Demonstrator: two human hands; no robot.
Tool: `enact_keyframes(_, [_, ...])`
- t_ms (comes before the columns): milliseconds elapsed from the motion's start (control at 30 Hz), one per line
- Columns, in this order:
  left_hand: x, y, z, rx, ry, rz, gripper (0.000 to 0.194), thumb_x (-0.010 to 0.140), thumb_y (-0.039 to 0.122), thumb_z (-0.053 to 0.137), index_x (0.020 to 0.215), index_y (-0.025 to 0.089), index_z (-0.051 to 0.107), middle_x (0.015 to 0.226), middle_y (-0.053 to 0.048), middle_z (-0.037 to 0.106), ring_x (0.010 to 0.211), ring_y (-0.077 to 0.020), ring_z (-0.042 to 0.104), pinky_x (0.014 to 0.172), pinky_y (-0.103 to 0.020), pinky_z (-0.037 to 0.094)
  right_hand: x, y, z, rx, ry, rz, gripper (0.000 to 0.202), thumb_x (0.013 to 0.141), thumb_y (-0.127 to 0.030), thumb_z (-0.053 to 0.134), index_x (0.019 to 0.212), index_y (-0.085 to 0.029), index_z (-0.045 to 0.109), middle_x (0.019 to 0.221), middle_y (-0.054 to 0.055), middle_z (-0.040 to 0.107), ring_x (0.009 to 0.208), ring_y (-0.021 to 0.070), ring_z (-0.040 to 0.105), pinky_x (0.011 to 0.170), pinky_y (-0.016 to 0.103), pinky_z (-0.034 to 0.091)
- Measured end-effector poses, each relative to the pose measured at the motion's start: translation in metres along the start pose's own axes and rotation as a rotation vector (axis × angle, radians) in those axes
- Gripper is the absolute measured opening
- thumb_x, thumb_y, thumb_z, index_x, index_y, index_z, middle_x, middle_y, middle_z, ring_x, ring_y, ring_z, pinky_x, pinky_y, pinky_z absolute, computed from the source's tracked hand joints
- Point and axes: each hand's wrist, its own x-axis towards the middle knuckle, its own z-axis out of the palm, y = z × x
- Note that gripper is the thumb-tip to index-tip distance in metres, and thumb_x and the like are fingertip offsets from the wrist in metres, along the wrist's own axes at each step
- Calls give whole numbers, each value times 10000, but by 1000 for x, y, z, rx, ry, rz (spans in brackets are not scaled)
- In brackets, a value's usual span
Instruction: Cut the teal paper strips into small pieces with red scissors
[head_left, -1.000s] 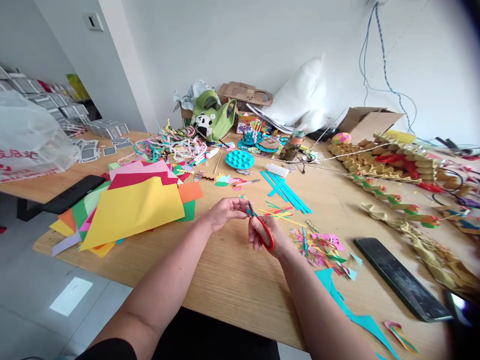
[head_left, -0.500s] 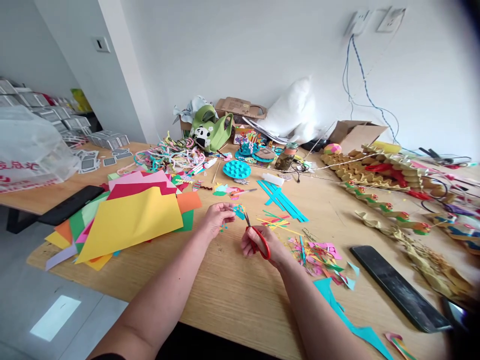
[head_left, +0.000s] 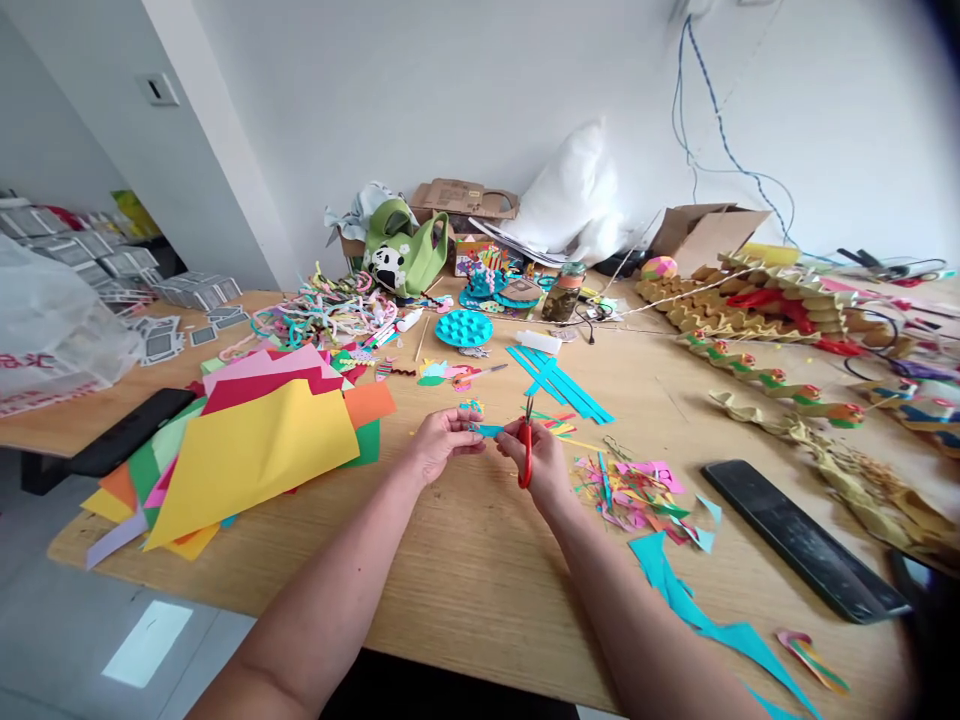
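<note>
Between my hands a small blue paper piece (head_left: 490,431) is stretched, pinched at its left end by my left hand (head_left: 444,443). My right hand (head_left: 538,462) grips the piece's other end with its fingertips. The same hand also keeps hold of red-handled scissors (head_left: 526,455), their blades pointing up and away from me. Just beyond my left fingers lie tiny blue and yellow paper bits (head_left: 472,406). Long blue paper strips (head_left: 559,383) lie crossed on the table past my right hand.
A stack of coloured paper (head_left: 255,460) lies at the left. Mixed paper scraps (head_left: 630,492) and a black phone (head_left: 806,540) are on the right. Farther back stand a round blue paper piece (head_left: 463,328), a jar (head_left: 563,293) and a green bag (head_left: 406,250).
My right hand has turned the scissors upright, away from the paper, and its fingertips have taken hold of the blue piece's right end. The view has shifted slightly.
</note>
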Motion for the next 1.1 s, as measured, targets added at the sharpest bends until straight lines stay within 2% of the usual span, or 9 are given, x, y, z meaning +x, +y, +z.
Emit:
enact_keyframes(133, [-2,3,1,80,-56,-23,447,543,203,816,950,126,649,789,-20,642,643,-108,631,680,-277,518,2,3,-1,-1,12,-5,337,614,-416,748,753,-175,558,629,2,593,598,161,563,587,276,444])
enact_keyframes(300, [-3,3,3,182,10,48,322,561,330,803,732,111,642,674,-9,620,594,-106,599,639,-264,497,0,1,1,-37,-7,-19,331,617,-423,740,740,-171,565,633,5,587,595,165,560,577,281,438])
enact_keyframes(433, [-2,2,2,216,27,73,303,559,343,795,703,119,651,647,-7,616,585,-114,594,628,-266,490,-3,-1,4,-45,3,-53,332,625,-425,737,746,-171,560,637,9,591,591,161,548,559,272,420])
enact_keyframes(633, [-1,6,3,124,16,2,362,618,449,745,748,121,667,696,-46,649,576,-127,599,599,-280,507,-3,0,3,-43,34,-95,299,664,-410,713,755,-178,547,647,5,570,597,159,537,563,270,414])
enact_keyframes(800, [-2,12,3,6,-67,-123,496,681,591,632,812,114,670,726,-87,666,571,-142,608,573,-282,505,-4,-4,3,-50,14,-111,304,655,-405,720,757,-177,546,664,5,572,600,156,537,563,267,413])
enact_keyframes(867, [-4,12,2,55,-69,-85,456,656,549,682,788,113,670,736,-78,661,586,-133,605,595,-276,500,-4,-6,3,-77,-6,-117,298,656,-403,717,755,-175,552,657,2,568,594,152,529,557,264,407])
enact_keyframes(967, [-5,10,2,174,-68,-13,352,578,406,782,742,117,669,716,-44,641,617,-121,598,650,-276,488,-4,-8,2,-130,-23,-119,292,654,-407,713,733,-178,550,618,-9,551,566,146,512,543,263,399])
enact_keyframes(1100, [-3,4,3,311,-52,14,249,552,295,775,676,116,655,635,-19,615,613,-116,567,674,-281,464,-2,-8,1,-183,-8,-147,280,661,-396,704,724,-180,538,611,-11,544,554,145,504,539,264,395])
